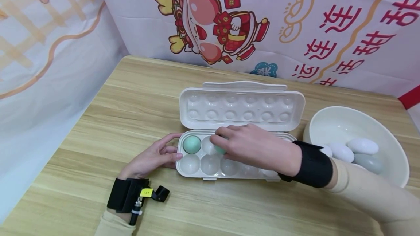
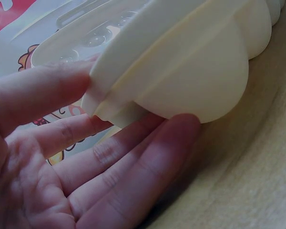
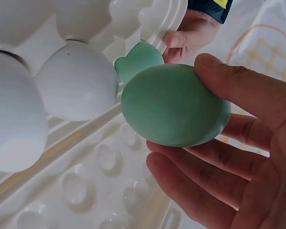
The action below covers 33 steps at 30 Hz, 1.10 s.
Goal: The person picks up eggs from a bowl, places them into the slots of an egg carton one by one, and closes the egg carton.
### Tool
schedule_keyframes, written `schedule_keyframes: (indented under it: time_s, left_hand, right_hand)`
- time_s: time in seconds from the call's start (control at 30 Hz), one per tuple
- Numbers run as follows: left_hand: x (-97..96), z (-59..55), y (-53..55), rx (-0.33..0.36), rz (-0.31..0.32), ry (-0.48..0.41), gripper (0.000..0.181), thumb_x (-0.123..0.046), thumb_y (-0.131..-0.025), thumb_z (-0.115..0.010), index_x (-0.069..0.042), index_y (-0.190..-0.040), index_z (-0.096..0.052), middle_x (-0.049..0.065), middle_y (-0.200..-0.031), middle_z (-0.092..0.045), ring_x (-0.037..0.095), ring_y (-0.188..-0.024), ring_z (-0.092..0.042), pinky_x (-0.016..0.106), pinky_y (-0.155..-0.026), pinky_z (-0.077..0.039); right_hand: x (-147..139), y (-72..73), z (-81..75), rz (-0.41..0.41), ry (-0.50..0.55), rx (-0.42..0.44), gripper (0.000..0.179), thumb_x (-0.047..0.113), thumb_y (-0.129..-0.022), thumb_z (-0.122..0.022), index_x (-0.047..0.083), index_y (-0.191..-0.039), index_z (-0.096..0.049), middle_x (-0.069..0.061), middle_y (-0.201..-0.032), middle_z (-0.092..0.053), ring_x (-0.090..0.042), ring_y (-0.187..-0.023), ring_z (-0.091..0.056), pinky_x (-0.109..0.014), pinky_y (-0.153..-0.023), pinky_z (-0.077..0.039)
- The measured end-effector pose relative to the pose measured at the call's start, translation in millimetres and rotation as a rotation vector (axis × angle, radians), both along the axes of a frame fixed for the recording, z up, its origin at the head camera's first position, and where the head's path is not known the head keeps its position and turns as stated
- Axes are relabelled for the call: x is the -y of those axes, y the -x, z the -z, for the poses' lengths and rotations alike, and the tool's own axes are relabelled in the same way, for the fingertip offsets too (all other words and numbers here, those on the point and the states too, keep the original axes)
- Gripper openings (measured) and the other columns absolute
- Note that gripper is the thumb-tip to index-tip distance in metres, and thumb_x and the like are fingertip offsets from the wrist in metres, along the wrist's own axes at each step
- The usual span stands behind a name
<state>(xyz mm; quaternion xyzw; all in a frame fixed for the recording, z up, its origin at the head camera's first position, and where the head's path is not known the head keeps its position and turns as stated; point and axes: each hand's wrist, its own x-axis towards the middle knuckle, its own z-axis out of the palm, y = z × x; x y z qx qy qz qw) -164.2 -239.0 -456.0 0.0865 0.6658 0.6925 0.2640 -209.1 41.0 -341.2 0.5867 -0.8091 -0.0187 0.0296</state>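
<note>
A white plastic egg box (image 1: 210, 176) lies on the table with its lid (image 1: 242, 108) folded back. My left hand (image 1: 164, 154) grips the box's left end, thumb on the rim and fingers against its side and underside, as the left wrist view shows (image 2: 109, 157). My right hand (image 1: 242, 145) pinches a green egg (image 3: 174, 105) between thumb and fingers over the back row. Another green egg (image 1: 191, 144) sits in the back left cup. White eggs (image 3: 76, 81) stand in the box, hidden behind my right hand in the head view. Front cups at the left hold nothing.
To the right of the box stands a large cream bowl (image 1: 338, 114) with several white eggs (image 1: 362, 146) and a greyish one (image 1: 369, 162); my right forearm passes in front of it. A printed cloth (image 1: 131, 17) hangs behind the wooden table (image 1: 82, 177).
</note>
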Motion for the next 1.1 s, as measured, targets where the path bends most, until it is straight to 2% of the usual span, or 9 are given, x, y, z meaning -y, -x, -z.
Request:
schedule_keyframes:
  time_s: [0.17,0.3,0.47,0.67,0.9,1.1]
  left_hand:
    - [0.3,0.5,0.0,0.002,0.002,-0.004,0.061,-0.006,-0.089,-0.057,-0.008,-0.141,-0.025,0.026,-0.112,-0.060,0.026,-0.092,-0.064,0.043,-0.079,-0.056]
    - [-0.7,0.4,0.9,0.002,0.005,-0.004,0.061,-0.006,-0.089,-0.057,-0.008,-0.141,-0.025,0.027,-0.113,-0.059,0.027,-0.093,-0.064,0.043,-0.079,-0.056]
    - [-1.8,-0.5,1.7,0.002,0.010,-0.003,0.061,-0.006,-0.089,-0.058,-0.008,-0.141,-0.025,0.027,-0.112,-0.060,0.026,-0.093,-0.064,0.043,-0.079,-0.056]
    - [-0.8,-0.5,1.7,0.008,0.013,-0.002,0.062,-0.007,-0.089,-0.058,-0.009,-0.141,-0.024,0.026,-0.111,-0.061,0.026,-0.093,-0.064,0.043,-0.079,-0.056]
    - [-0.1,0.7,1.1,0.002,0.004,-0.005,0.061,-0.007,-0.089,-0.058,-0.008,-0.141,-0.025,0.025,-0.110,-0.061,0.026,-0.091,-0.064,0.042,-0.078,-0.056]
    - [0.2,1.4,0.3,-0.002,-0.004,-0.009,0.061,-0.006,-0.089,-0.058,-0.008,-0.141,-0.025,0.022,-0.108,-0.062,0.025,-0.090,-0.064,0.042,-0.077,-0.056]
  right_hand:
    - [12,2.1,3.9,-0.022,-0.004,-0.046,0.036,0.031,-0.078,-0.072,0.015,-0.105,-0.054,0.003,-0.095,-0.064,-0.015,-0.080,-0.060,-0.031,-0.055,-0.054]
    - [17,3.9,9.4,-0.031,-0.002,-0.074,0.039,0.035,-0.075,-0.073,0.015,-0.103,-0.054,0.004,-0.095,-0.066,-0.017,-0.082,-0.057,-0.031,-0.059,-0.054]
    - [21,6.5,15.2,-0.012,-0.012,-0.055,0.040,0.035,-0.073,-0.075,0.015,-0.102,-0.055,0.004,-0.095,-0.067,-0.018,-0.084,-0.055,-0.032,-0.063,-0.054]
    - [26,7.6,21.0,-0.008,-0.012,-0.023,0.033,0.026,-0.074,-0.075,0.014,-0.097,-0.054,0.004,-0.088,-0.065,-0.016,-0.082,-0.056,-0.032,-0.056,-0.054]
    - [31,9.1,24.4,-0.007,-0.032,0.003,0.026,0.013,-0.079,-0.069,0.012,-0.101,-0.055,0.000,-0.090,-0.063,-0.016,-0.077,-0.058,-0.029,-0.053,-0.053]
    - [36,10.1,30.3,-0.007,-0.012,-0.026,0.019,0.009,-0.083,-0.064,0.011,-0.099,-0.056,-0.003,-0.085,-0.061,-0.017,-0.069,-0.057,-0.027,-0.050,-0.053]
